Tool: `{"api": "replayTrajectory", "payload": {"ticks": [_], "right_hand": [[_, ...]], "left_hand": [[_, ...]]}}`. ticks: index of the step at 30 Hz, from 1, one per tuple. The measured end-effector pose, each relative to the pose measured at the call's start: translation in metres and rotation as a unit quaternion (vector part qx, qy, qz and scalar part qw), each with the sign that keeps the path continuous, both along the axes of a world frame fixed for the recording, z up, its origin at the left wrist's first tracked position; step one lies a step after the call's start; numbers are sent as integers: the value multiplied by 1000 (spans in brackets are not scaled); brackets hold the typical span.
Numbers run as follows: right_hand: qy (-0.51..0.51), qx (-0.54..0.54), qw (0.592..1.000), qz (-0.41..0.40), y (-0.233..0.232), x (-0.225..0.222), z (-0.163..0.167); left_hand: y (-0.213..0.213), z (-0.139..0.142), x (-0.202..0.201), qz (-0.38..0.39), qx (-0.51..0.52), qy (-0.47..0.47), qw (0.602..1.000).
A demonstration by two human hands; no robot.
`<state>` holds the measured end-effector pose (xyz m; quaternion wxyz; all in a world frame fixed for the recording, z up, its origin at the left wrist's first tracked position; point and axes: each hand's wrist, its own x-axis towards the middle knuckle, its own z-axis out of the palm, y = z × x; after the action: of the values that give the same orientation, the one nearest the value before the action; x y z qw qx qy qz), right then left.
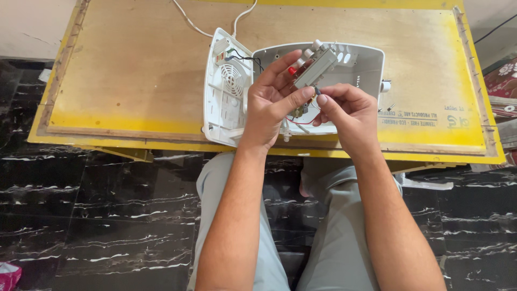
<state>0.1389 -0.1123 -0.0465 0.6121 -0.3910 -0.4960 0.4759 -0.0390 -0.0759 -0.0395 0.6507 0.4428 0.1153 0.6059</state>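
A small grey switch assembly (315, 67), seemingly light and delicate, is being gripped by its body in the left hand (272, 102) while the right hand (347, 110) is pinching its thin wire.

Not much of that sort here, honestly. One printed marking (425, 119) can be made out on the yellow edge of the wooden board (134, 64), just to the right of the right hand (344, 113): a short strip of dark print, seen upside down, with a small logo-like mark at its far right end. A scrap of pink packaging (8, 275) is seen on the dark floor, well away from the left hand (272, 102), down at the bottom left corner. No screens or signs are seen.
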Motion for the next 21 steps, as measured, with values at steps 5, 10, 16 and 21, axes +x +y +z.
{"api": "replayTrajectory", "payload": {"ticks": [5,10,16,21], "right_hand": [[4,-5,1000,-11,0,0,0],[9,3,1000,-6,0,-1,0],[20,9,1000,9,1,0,-1],[17,0,1000,10,2,1,-1]], "left_hand": [[0,-1,1,-3,12,10,1000],[2,-2,0,-8,5,12,1000],[5,-3,-1,19,-26,59,998],[5,-3,1,22,-45,47,998]]}}
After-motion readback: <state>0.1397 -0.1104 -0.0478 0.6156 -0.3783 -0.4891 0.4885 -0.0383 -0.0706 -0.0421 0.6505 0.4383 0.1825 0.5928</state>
